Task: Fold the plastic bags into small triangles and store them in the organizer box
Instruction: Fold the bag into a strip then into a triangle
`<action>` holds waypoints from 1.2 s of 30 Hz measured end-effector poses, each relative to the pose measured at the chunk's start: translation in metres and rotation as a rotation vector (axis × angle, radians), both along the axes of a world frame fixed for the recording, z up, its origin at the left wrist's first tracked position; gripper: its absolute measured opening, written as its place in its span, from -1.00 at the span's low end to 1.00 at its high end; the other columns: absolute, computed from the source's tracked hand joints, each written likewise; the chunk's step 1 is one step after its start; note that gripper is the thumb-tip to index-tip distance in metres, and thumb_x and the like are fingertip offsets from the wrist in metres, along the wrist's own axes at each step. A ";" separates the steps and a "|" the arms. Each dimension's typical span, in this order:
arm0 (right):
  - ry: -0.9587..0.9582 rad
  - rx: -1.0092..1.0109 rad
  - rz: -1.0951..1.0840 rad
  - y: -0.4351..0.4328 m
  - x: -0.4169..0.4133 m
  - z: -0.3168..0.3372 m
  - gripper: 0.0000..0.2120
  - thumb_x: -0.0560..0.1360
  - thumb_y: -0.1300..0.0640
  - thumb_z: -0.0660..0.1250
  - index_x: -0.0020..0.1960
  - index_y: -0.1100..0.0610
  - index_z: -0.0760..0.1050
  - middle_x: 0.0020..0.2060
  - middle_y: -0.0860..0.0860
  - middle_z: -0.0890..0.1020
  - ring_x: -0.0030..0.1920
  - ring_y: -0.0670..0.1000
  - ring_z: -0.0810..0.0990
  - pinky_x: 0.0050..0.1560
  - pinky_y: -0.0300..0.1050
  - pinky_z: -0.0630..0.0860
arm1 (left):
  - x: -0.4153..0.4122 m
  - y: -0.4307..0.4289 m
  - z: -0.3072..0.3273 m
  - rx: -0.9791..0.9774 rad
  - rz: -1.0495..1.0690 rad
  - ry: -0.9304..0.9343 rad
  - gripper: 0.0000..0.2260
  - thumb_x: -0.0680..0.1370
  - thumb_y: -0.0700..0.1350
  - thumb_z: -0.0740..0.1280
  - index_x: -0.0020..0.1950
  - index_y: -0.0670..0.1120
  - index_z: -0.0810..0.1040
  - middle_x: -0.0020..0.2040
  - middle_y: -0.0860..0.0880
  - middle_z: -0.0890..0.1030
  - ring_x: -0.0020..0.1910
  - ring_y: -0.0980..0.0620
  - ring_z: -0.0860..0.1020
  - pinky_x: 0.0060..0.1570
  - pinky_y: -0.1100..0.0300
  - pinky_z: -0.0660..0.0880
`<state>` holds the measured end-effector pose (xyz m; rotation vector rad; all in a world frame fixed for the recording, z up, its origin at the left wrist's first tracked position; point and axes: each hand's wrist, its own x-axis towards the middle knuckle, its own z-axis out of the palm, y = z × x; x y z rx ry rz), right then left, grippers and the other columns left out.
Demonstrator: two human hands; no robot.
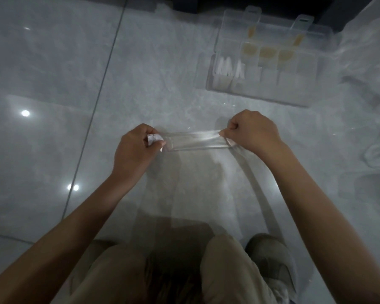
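A clear plastic bag point(193, 140), folded into a long narrow strip, is stretched level above the grey tiled floor. My left hand point(133, 150) pinches its left end, where the plastic is bunched white. My right hand point(253, 131) pinches the strip's right end, and a tail of the bag hangs down from there toward my knees. The clear organizer box point(312, 82) lies open on the floor beyond my right hand. Folded white bags fill its left compartments and yellowish ones its middle compartments.
Loose clear plastic bags point(369, 51) are heaped at the right edge of the view. A dark piece of furniture point(261, 3) stands behind the box. My knees and one shoe point(270, 255) show at the bottom. A tile joint point(97, 102) runs down the left side of the floor.
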<state>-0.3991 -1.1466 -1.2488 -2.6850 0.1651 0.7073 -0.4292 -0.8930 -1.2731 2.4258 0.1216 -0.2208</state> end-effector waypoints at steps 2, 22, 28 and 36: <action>-0.011 -0.004 -0.010 0.001 0.000 -0.001 -0.68 0.50 -0.13 0.35 -0.33 -0.01 0.40 -0.26 -0.05 0.51 -0.19 0.02 0.48 -0.28 -0.16 0.26 | 0.001 0.002 -0.002 -0.034 0.010 0.002 -0.91 0.47 -0.13 0.46 -0.16 -0.09 0.57 -0.22 0.03 0.63 -0.21 0.03 0.60 -0.17 0.15 0.49; 0.028 -0.073 -0.008 0.005 0.005 0.001 -0.63 0.52 -0.12 0.34 -0.37 0.05 0.41 -0.37 -0.07 0.48 -0.21 0.03 0.49 -0.40 -0.21 0.20 | -0.023 -0.006 -0.023 0.565 -0.797 -0.218 -0.37 0.62 0.21 -0.04 0.56 -0.16 0.14 0.57 -0.09 0.12 0.54 0.00 0.12 0.44 -0.21 -0.07; 0.040 -0.024 -0.090 -0.009 0.005 0.002 -0.68 0.43 -0.11 0.42 -0.37 0.05 0.45 -0.36 -0.04 0.52 -0.26 0.01 0.52 -0.38 -0.18 0.23 | -0.024 0.008 -0.028 0.632 -0.701 -0.216 -0.35 0.61 0.25 -0.08 0.56 -0.15 0.15 0.56 -0.08 0.14 0.53 0.04 0.12 0.44 -0.26 -0.04; -0.557 -0.300 -0.224 -0.012 -0.025 0.006 -0.76 0.51 0.13 0.27 0.10 0.23 0.54 0.03 0.23 0.59 0.07 0.26 0.55 0.07 0.08 0.39 | -0.026 0.006 -0.029 0.628 -0.664 -0.257 -0.36 0.61 0.24 -0.06 0.55 -0.15 0.20 0.56 -0.08 0.17 0.52 0.05 0.15 0.42 -0.31 0.03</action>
